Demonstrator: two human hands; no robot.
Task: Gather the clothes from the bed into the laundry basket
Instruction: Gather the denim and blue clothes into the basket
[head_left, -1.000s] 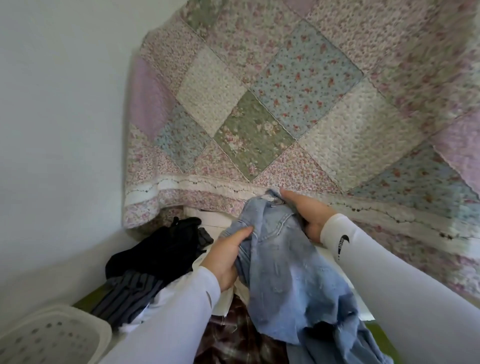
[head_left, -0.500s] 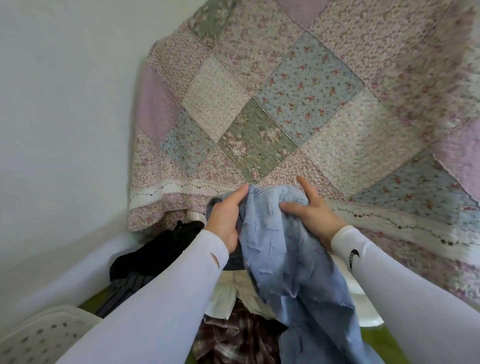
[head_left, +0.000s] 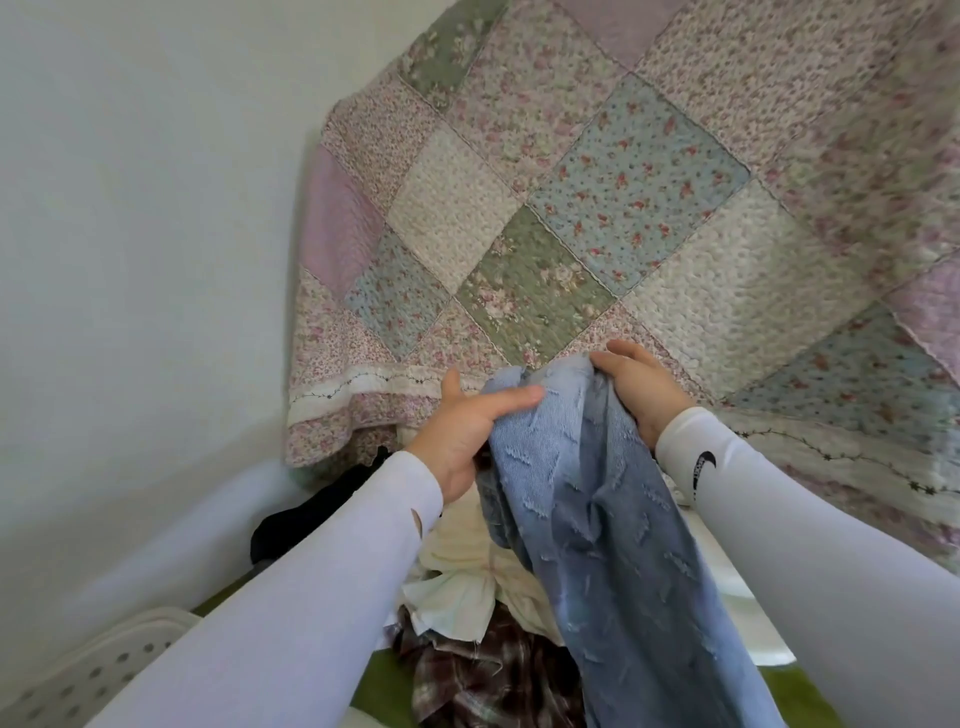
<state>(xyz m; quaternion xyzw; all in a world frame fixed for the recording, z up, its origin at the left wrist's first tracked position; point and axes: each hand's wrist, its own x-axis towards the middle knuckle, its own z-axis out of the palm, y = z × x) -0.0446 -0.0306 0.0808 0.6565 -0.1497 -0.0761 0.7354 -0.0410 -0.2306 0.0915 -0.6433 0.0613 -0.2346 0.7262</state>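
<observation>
Both my hands hold up a pair of light blue ripped jeans (head_left: 613, 530) in front of the bed's edge. My left hand (head_left: 467, 431) grips the jeans' left side with the thumb laid across the denim. My right hand (head_left: 641, 387) grips the bunched top from the right. The denim hangs down over a heap of clothes below: a cream garment (head_left: 462, 577), a dark plaid shirt (head_left: 483, 675) and a black garment (head_left: 311, 519). A corner of the white perforated laundry basket (head_left: 83, 670) shows at the bottom left.
A floral patchwork quilt (head_left: 597, 218) covers the bed and fills the upper right. A plain white wall (head_left: 130, 234) with a skirting board stands on the left. Green flooring (head_left: 379, 675) shows under the clothes.
Both hands have lifted the jeans higher and regripped them. My right hand has closed on the bunched top and my left thumb now lies across the denim. The view has shifted slightly.
</observation>
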